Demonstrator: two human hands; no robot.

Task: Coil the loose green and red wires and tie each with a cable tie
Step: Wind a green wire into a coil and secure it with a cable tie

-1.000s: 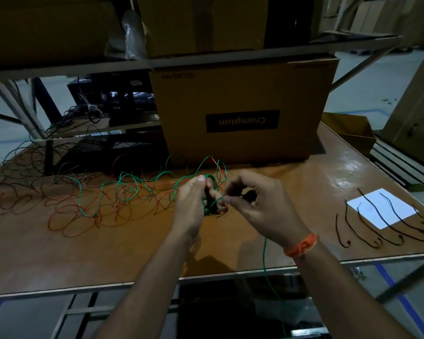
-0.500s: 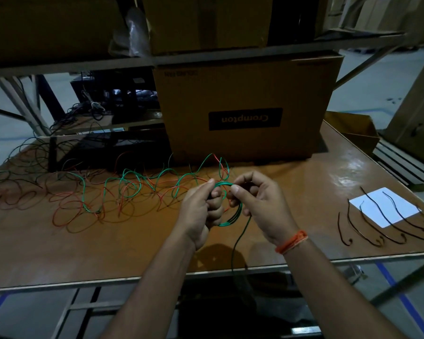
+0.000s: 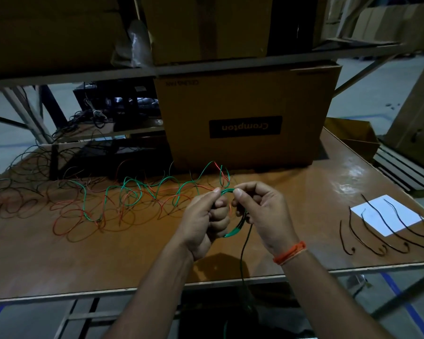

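green wire is gathered into a small coil (image 3: 233, 216) that is pinched between the two hands above the table (image 3: 328, 192), the left hand (image 3: 203, 216) gripping its near side with curled fingers and the right hand (image 3: 260, 211) pinching its top between thumb and forefinger. the loop stands roughly upright between the palms, and a dark tail (image 3: 242, 260) is seen hanging from it past the table edge. the loose green and red wires (image 3: 123, 199) are spread to the left, so the left hand is judged nearer to the slack, while the cable ties (image 3: 387, 231) lie well apart on the right.
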